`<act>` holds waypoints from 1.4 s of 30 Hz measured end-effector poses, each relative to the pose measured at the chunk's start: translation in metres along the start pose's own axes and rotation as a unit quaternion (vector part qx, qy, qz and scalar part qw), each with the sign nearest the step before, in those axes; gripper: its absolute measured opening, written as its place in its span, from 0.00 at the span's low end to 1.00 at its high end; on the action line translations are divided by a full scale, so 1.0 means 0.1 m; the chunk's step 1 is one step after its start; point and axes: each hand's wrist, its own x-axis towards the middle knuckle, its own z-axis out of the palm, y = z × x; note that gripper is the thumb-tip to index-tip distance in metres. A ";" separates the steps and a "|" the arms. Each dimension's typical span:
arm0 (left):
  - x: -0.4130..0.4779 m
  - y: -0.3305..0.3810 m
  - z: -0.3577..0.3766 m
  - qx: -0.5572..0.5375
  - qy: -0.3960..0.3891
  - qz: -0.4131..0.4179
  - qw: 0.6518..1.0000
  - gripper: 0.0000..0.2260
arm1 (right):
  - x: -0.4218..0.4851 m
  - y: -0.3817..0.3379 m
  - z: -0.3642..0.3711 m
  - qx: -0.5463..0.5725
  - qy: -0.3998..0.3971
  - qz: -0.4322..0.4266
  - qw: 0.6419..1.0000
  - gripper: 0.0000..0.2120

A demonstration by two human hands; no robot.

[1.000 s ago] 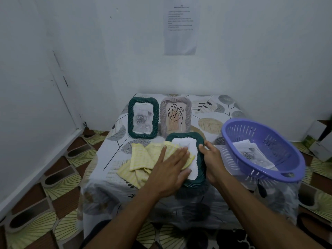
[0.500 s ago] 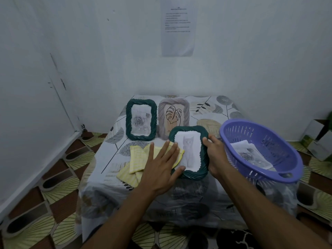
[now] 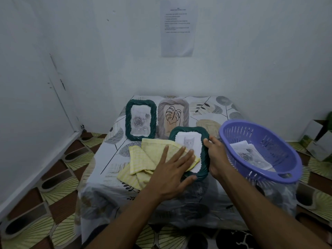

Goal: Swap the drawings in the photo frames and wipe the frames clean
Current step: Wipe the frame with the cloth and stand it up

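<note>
at centre frame, a person's left hand [image 3: 172, 169], fingers spread flat, presses a yellow cloth [image 3: 152, 157] onto the glass of a green frame with a cat drawing [image 3: 190, 150]. the right hand [image 3: 215, 155] grips the frame's right edge, fingers curled round it. above them two more frames, one green [image 3: 141, 120] and one beige [image 3: 173, 117], stand upright; right of centre, a purple basket [image 3: 260, 151] holds loose drawings [image 3: 251, 156].

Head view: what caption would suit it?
Left hand presses yellow cloth onto the cat frame; right hand grips it.
</note>
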 end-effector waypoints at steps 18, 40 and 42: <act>-0.06 -0.07 0.05 0.002 -0.005 -0.019 1.000 0.33 | 0.03 0.08 -0.10 -0.016 0.001 -0.022 1.000 0.10; -0.31 -0.74 0.39 -0.045 -0.094 -0.303 0.947 0.39 | 0.20 0.17 -0.27 -0.031 0.056 0.001 0.998 0.14; -0.38 -0.82 0.35 -0.048 -0.097 -0.304 0.946 0.39 | 0.17 0.17 -0.19 -0.022 0.039 -0.004 0.999 0.12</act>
